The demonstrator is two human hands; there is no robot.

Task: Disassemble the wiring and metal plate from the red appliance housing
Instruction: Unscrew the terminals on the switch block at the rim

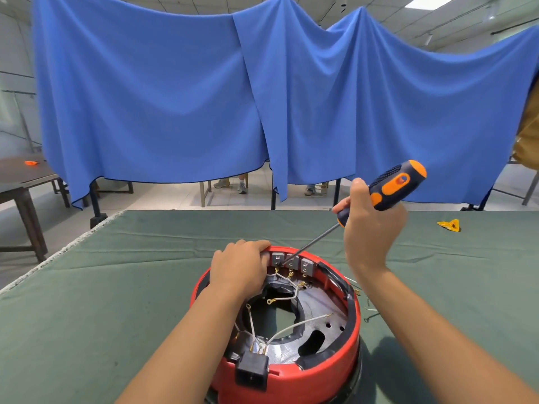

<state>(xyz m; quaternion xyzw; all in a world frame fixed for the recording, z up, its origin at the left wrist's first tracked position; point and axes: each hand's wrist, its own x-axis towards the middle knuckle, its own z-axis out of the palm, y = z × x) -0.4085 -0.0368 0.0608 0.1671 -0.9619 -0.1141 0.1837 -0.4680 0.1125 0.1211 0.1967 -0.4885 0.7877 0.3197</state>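
Holding the red housing [294, 371] steady, the left hand [239, 265] curls its fingers over the far rim, right beside the grey terminal block [291, 262]. I think it presses there so the round shell does not slide on the green counter [116, 287] while the tool pushes.

The right hand [370, 225] is wrapped tight around the orange and black screwdriver [388, 188]. The handle points up and away, and the thin shaft slants down so the tip lands on the middle part of the grey block. That slant looks like the way to reach a small screw or clip there (I cannot see the screw itself).

The housing sits upside down near the front edge of the counter, open side up like a bowl. Inside it lies the shiny metal plate [318, 304] with a big hole in the middle. White wires [294, 325] run across it, some from the grey block, some to the black plug socket [252, 371] at the near side. A few wire ends with little gold rings hang loose, joined to nothing.

A small yellow piece [450, 225] lies far off on the right of the counter.
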